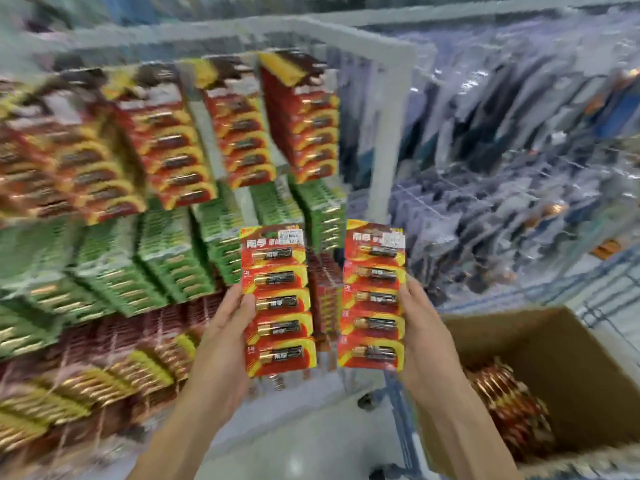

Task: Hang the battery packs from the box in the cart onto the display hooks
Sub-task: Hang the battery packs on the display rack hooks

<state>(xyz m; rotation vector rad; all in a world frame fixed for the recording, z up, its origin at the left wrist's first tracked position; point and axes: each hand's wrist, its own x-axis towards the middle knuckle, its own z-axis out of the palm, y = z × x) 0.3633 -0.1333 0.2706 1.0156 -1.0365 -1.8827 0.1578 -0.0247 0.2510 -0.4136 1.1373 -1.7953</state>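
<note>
My left hand (227,320) grips a red and yellow battery pack (278,299) by its left edge, holding it upright in front of the display. My right hand (420,320) grips a second red battery pack (374,296) by its right edge, level with the first. Both packs carry a column of several batteries and a white price label at the top. A cardboard box (554,344) stands open at the lower right, with more battery packs (509,407) lying inside it. The display rack (173,150) ahead is crowded with hanging red packs above and green packs below.
A white frame (398,98) bounds the battery display on its right. Beyond it hang dark packaged goods (502,150) on a wire grid. Blue cart bars (609,282) run behind the box. The pale floor (311,427) shows below between my forearms.
</note>
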